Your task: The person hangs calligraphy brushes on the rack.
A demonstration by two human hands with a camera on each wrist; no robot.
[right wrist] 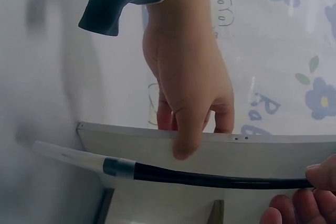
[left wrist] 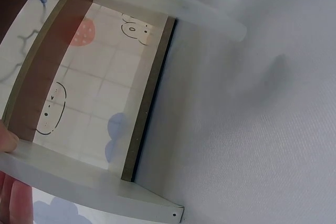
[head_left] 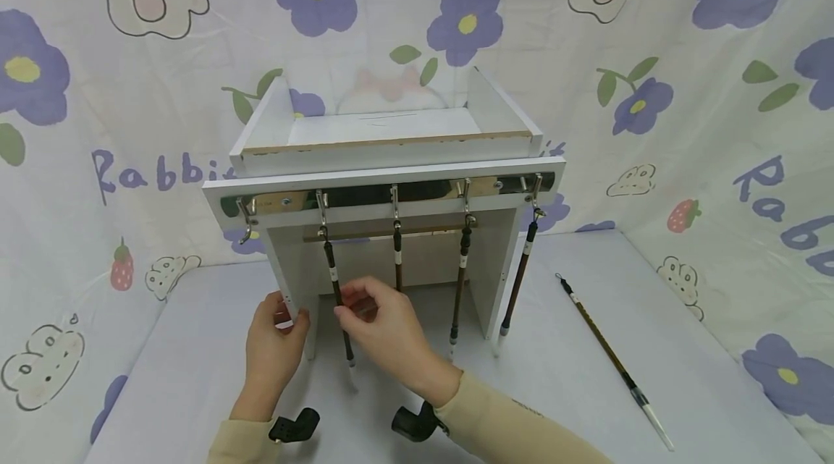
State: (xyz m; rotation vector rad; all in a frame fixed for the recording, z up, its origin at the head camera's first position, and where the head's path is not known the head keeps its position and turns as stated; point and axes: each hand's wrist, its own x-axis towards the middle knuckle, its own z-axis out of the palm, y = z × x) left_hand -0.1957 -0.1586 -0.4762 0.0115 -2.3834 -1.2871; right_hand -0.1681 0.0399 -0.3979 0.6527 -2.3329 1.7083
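A white board stand [head_left: 384, 178] carries a metal hook strip [head_left: 365, 194] along its front. My left hand [head_left: 272, 344] grips the front edge of the stand's left side panel [head_left: 281, 261], thumb on one face and fingers on the other. From the second hook hangs a dark calligraphy brush [head_left: 330, 261], tip down in a clear cap [right wrist: 73, 157]. My right hand [head_left: 394, 334] pinches this brush's shaft at mid-length with thumb and fingertips. Three more calligraphy brushes hang from the hooks to the right, including one at the far right [head_left: 519, 276]. The leftmost hook [head_left: 245, 221] holds nothing.
Another calligraphy brush [head_left: 606, 344] lies on the white tabletop [head_left: 651, 305] right of the stand, its capped tip toward me. A printed cloth [head_left: 397, 30] with flowers and rabbits hangs behind and at the sides. Black wrist cameras [head_left: 296, 425] sit on both wrists.
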